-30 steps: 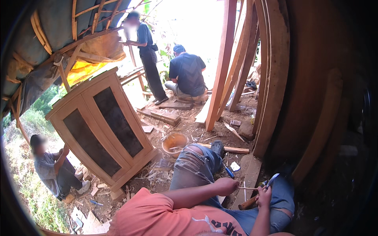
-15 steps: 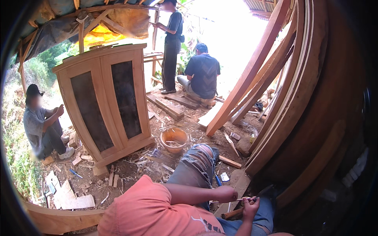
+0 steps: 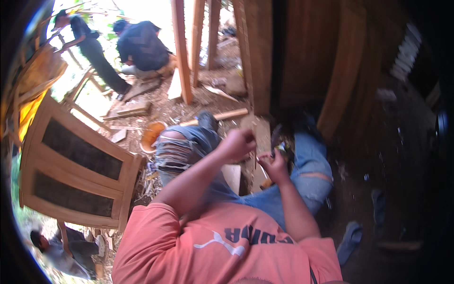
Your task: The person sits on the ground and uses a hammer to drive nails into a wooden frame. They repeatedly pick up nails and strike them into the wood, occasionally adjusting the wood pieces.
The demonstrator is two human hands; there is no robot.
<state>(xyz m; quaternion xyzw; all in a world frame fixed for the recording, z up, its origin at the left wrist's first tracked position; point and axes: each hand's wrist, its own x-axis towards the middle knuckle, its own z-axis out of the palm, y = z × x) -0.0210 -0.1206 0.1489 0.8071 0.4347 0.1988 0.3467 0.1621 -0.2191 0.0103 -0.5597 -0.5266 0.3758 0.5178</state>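
My left hand point(image 3: 240, 144), blurred by motion, is closed above my lap, and a thin wooden stick point(image 3: 256, 160) runs down from its fingers. Just right of it, my right hand point(image 3: 275, 166) grips a knife whose dark blade point(image 3: 275, 136) points away from me; its handle is mostly hidden by the fingers. A small gap separates the hands. Beneath them a wooden plank point(image 3: 261, 128) lies on the ground between my legs in torn blue jeans point(image 3: 309, 163). A pale flat piece point(image 3: 231, 176) lies close to my left thigh.
A wooden cabinet point(image 3: 78, 165) with dark door panels stands left, beside an orange bucket point(image 3: 151, 136). Upright boards point(image 3: 257, 61) rise ahead. Two people point(image 3: 142, 45) point(image 3: 92, 49) are at the far left, another point(image 3: 66, 251) at the lower left. Sandals point(image 3: 350, 241) lie right.
The view has swung right and tilted, so the cabinet and people now appear farther left. My hands have moved apart, with the left one raised away from the right.
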